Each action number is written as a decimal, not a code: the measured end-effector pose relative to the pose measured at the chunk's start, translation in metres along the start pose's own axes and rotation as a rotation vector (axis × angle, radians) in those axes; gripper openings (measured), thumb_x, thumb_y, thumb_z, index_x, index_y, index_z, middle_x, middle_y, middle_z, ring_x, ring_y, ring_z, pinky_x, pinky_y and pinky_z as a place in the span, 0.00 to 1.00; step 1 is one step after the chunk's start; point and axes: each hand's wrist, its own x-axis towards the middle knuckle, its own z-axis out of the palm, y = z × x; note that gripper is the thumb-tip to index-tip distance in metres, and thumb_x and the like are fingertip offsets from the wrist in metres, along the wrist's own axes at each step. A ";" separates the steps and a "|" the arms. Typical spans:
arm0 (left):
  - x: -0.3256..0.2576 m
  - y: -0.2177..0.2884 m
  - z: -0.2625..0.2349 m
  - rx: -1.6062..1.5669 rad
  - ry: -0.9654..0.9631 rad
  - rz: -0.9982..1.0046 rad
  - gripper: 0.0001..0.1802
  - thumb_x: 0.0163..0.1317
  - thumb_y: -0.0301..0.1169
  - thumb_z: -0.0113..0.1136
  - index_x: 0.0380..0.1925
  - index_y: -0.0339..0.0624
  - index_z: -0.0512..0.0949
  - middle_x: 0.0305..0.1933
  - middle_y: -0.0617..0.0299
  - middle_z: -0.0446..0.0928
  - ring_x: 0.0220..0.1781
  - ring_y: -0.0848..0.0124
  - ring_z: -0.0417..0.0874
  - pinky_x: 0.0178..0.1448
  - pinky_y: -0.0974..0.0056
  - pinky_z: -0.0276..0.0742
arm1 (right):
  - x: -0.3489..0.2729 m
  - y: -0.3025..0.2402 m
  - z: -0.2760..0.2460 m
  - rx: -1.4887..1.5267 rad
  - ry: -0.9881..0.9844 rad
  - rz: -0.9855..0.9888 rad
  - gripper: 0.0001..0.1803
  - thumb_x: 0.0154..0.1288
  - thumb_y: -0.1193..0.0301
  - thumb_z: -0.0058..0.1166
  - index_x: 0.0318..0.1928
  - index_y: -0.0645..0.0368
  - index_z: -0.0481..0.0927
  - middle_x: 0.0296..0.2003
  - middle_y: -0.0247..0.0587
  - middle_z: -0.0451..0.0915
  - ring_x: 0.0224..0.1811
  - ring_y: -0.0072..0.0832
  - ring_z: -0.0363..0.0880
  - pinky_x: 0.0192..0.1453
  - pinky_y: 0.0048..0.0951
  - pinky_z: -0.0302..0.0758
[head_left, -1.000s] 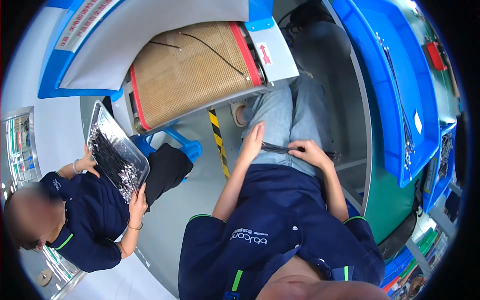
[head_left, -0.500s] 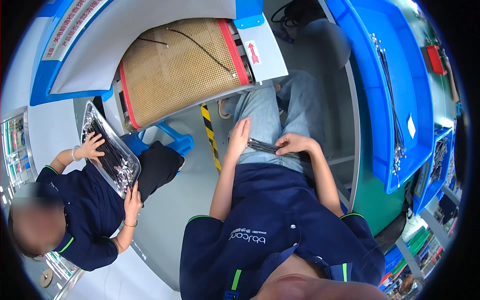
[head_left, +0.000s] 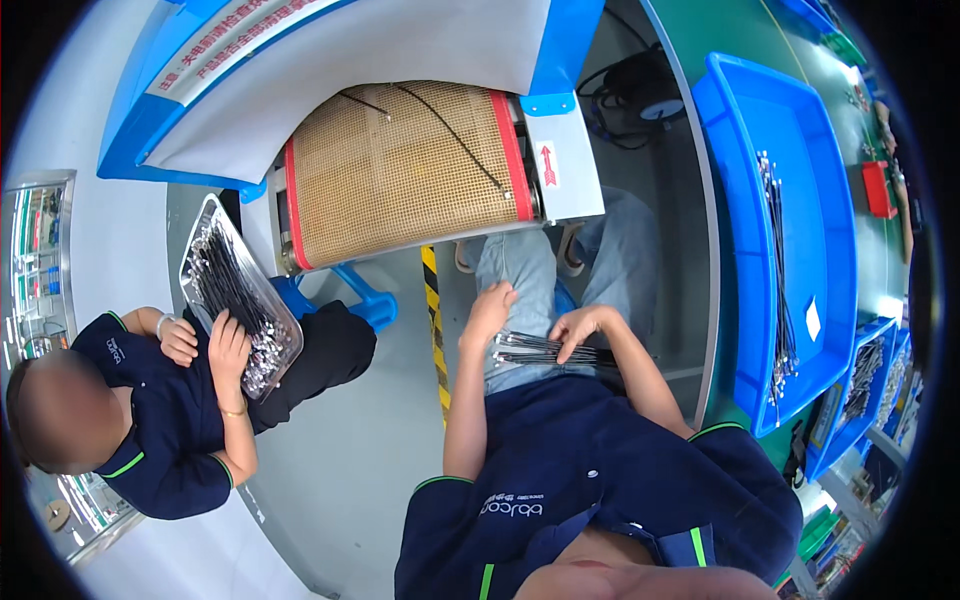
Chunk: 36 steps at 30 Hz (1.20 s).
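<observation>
My right hand (head_left: 583, 328) is closed around a bundle of thin black cables (head_left: 525, 350) with silvery ends, held across my lap. The bundle's left ends fan out slightly over my jeans, and its right part runs behind the hand. Just above those left ends is my left hand (head_left: 490, 308), its fingers curled in. Whether it pinches a cable is too small to make out.
Ahead is a tan mesh conveyor belt (head_left: 400, 190) with red edges, carrying two black cables. At the left a seated co-worker holds a metal tray (head_left: 292, 340) of cables. A blue bin (head_left: 745, 330) with more cables stands on the green table at the right.
The view has shifted, so the scene sits lower and further right. My left hand's fingers have curled in, and the bundle's ends have spread. The co-worker's hands have changed places at the tray.
</observation>
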 end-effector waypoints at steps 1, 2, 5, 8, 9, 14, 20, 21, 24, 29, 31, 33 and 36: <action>-0.010 0.006 -0.008 -0.057 -0.093 -0.020 0.13 0.65 0.37 0.51 0.33 0.38 0.72 0.32 0.46 0.74 0.37 0.46 0.74 0.43 0.52 0.69 | 0.005 0.004 -0.002 0.003 -0.009 -0.016 0.12 0.53 0.63 0.69 0.33 0.56 0.82 0.22 0.19 0.74 0.24 0.10 0.66 0.27 0.18 0.62; -0.021 0.017 -0.021 -0.113 -0.198 -0.036 0.12 0.66 0.37 0.51 0.32 0.38 0.71 0.32 0.48 0.73 0.36 0.48 0.74 0.42 0.53 0.69 | 0.008 0.009 -0.003 0.016 -0.013 -0.036 0.13 0.53 0.63 0.69 0.33 0.57 0.81 0.22 0.19 0.74 0.24 0.11 0.66 0.27 0.18 0.63; -0.058 0.021 -0.036 -0.307 -0.347 -0.054 0.13 0.68 0.36 0.49 0.30 0.38 0.69 0.29 0.55 0.67 0.32 0.62 0.69 0.39 0.61 0.67 | 0.007 0.001 0.005 0.074 0.080 -0.097 0.16 0.51 0.66 0.70 0.37 0.61 0.82 0.29 0.24 0.80 0.30 0.14 0.74 0.36 0.20 0.70; -0.075 0.024 -0.036 -0.292 -0.356 0.016 0.14 0.69 0.35 0.49 0.28 0.38 0.66 0.27 0.60 0.63 0.30 0.71 0.65 0.37 0.65 0.65 | 0.005 0.000 0.016 0.065 0.149 -0.124 0.16 0.50 0.68 0.70 0.38 0.61 0.82 0.29 0.25 0.80 0.31 0.15 0.74 0.38 0.20 0.70; -0.075 0.026 -0.036 -0.250 -0.352 0.048 0.14 0.69 0.35 0.49 0.28 0.38 0.66 0.27 0.60 0.63 0.30 0.71 0.65 0.37 0.65 0.64 | 0.003 0.002 0.021 0.061 0.171 -0.143 0.16 0.50 0.68 0.70 0.38 0.61 0.82 0.29 0.25 0.80 0.30 0.14 0.74 0.38 0.20 0.70; -0.055 0.028 -0.042 -0.137 -0.426 0.110 0.16 0.69 0.37 0.49 0.27 0.38 0.66 0.25 0.60 0.63 0.29 0.71 0.65 0.35 0.64 0.64 | -0.006 0.012 0.060 0.059 0.523 -0.344 0.15 0.50 0.67 0.70 0.38 0.60 0.82 0.27 0.26 0.79 0.29 0.15 0.72 0.35 0.22 0.70; -0.052 0.027 -0.046 -0.058 -0.424 0.048 0.16 0.66 0.39 0.50 0.28 0.36 0.68 0.28 0.49 0.71 0.31 0.55 0.72 0.38 0.56 0.67 | -0.022 0.011 0.090 -0.157 0.945 -0.377 0.16 0.52 0.65 0.68 0.37 0.61 0.80 0.28 0.34 0.81 0.32 0.24 0.78 0.37 0.27 0.73; -0.055 0.021 -0.042 -0.093 -0.405 0.048 0.16 0.66 0.39 0.51 0.28 0.36 0.69 0.26 0.51 0.70 0.29 0.58 0.70 0.36 0.58 0.66 | -0.031 0.006 0.096 -0.135 0.967 -0.291 0.16 0.51 0.65 0.68 0.36 0.62 0.80 0.29 0.39 0.82 0.33 0.29 0.80 0.38 0.30 0.73; -0.058 0.020 -0.039 -0.151 -0.354 0.023 0.16 0.66 0.39 0.53 0.29 0.36 0.69 0.22 0.55 0.68 0.25 0.66 0.67 0.33 0.61 0.65 | -0.037 0.005 0.099 -0.279 1.005 -0.145 0.16 0.51 0.65 0.67 0.35 0.62 0.80 0.29 0.41 0.82 0.32 0.30 0.80 0.38 0.31 0.74; -0.053 0.025 -0.038 -0.226 -0.308 -0.028 0.16 0.66 0.39 0.55 0.31 0.36 0.71 0.21 0.58 0.69 0.24 0.72 0.66 0.31 0.64 0.65 | -0.046 0.004 0.096 -0.234 1.020 -0.236 0.12 0.53 0.67 0.65 0.34 0.62 0.82 0.29 0.43 0.82 0.32 0.31 0.80 0.39 0.31 0.74; -0.052 0.030 -0.040 -0.215 -0.292 -0.020 0.16 0.66 0.40 0.54 0.33 0.36 0.71 0.22 0.58 0.70 0.24 0.71 0.67 0.32 0.64 0.66 | -0.048 0.002 0.097 -0.205 1.045 -0.244 0.11 0.54 0.68 0.64 0.34 0.62 0.83 0.30 0.43 0.82 0.33 0.31 0.80 0.39 0.30 0.74; -0.051 0.031 -0.041 -0.197 -0.268 -0.009 0.15 0.67 0.39 0.53 0.35 0.36 0.72 0.23 0.57 0.71 0.25 0.71 0.68 0.33 0.64 0.66 | -0.049 -0.002 0.097 -0.186 1.062 -0.250 0.10 0.53 0.68 0.64 0.34 0.61 0.84 0.31 0.43 0.83 0.34 0.32 0.81 0.40 0.31 0.74; -0.051 0.032 -0.045 -0.204 -0.230 0.002 0.14 0.68 0.39 0.51 0.38 0.36 0.73 0.27 0.54 0.74 0.29 0.67 0.73 0.37 0.63 0.69 | -0.054 -0.008 0.099 -0.206 1.118 -0.344 0.10 0.54 0.68 0.63 0.33 0.61 0.85 0.31 0.43 0.83 0.36 0.34 0.81 0.42 0.32 0.75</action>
